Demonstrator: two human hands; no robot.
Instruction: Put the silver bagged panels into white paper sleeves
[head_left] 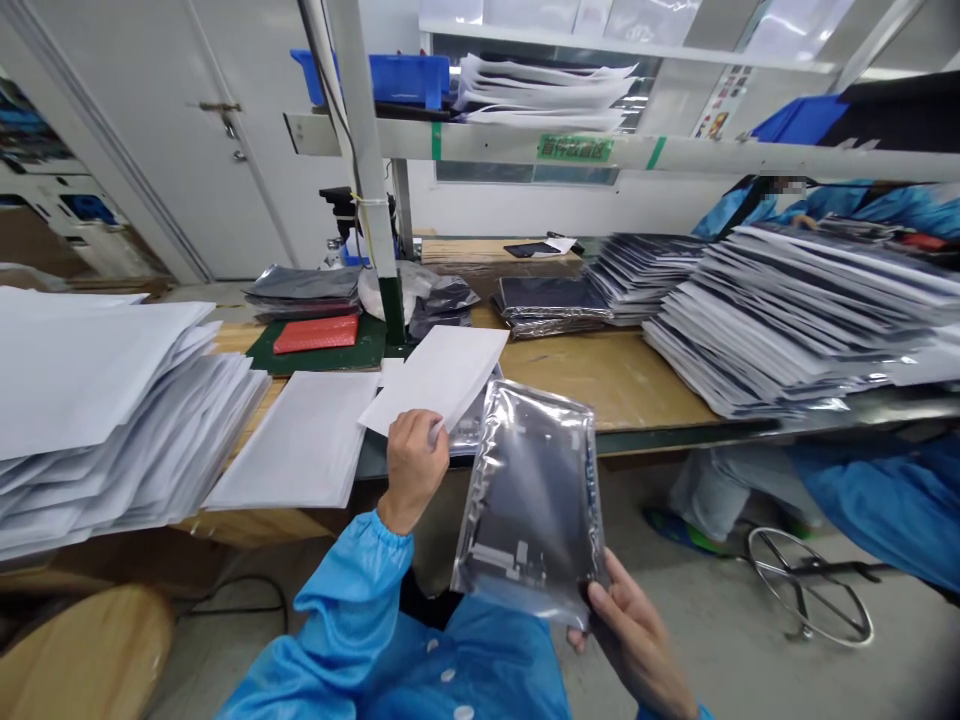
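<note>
My left hand (415, 460) pinches the near edge of a white sheet (442, 375), which is raised at a slant above the table edge. Under that sheet, part of another clear-wrapped item (469, 425) shows. My right hand (634, 630) grips the lower right corner of a shiny clear plastic bag with a dark flat panel inside (536, 490). The bag is tilted toward me, in front of the table, with its top close to the sheet. Left of my left hand, a flat stack of white sheets (300, 440) lies on the table.
A tall pile of white sheets (112, 400) stands at the left. Large stacks of bagged panels (810, 310) fill the right. A red pouch (315, 334) lies on a green mat, beside a white post (367, 150). A wooden stool (86, 650) and a person in blue (885, 490) are nearby.
</note>
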